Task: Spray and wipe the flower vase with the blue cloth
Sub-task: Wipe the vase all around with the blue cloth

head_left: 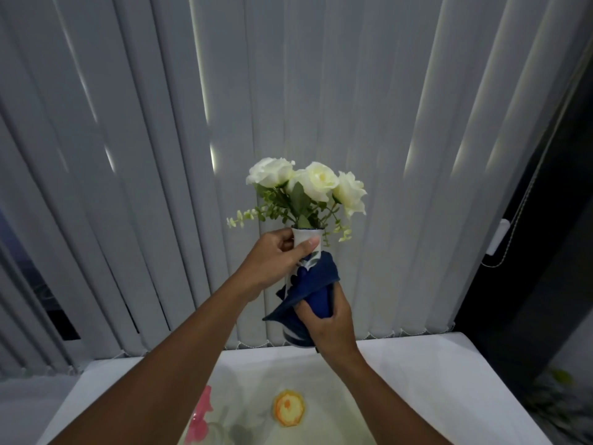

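While the left hand (276, 264) clamps its neck and the right hand (330, 319) presses the blue cloth (316, 289) around it, the white, blue-patterned flower vase (305, 240), holding cream roses (308, 181), appears lifted above a floral-print table (417, 380) before vertical blinds (160, 155).

Most of the frame is filled by white vertical blinds (160, 139), whose slats hang in overlapping strips and are lit by thin bright streaks at several gaps. Along the lower edge of the slats a beaded chain is seen linking them. At the right of the frame a dark window frame (529, 252) is shown, with a thin blind cord (526, 194) hanging down it and a small white bracket (498, 236) fixed beside it. At the lower left, dark glass is glimpsed between parted slats. Across the bottom of the frame a white tablecloth (417, 380) is spread, printed with a pink flower (200, 415) and an orange flower (288, 407).
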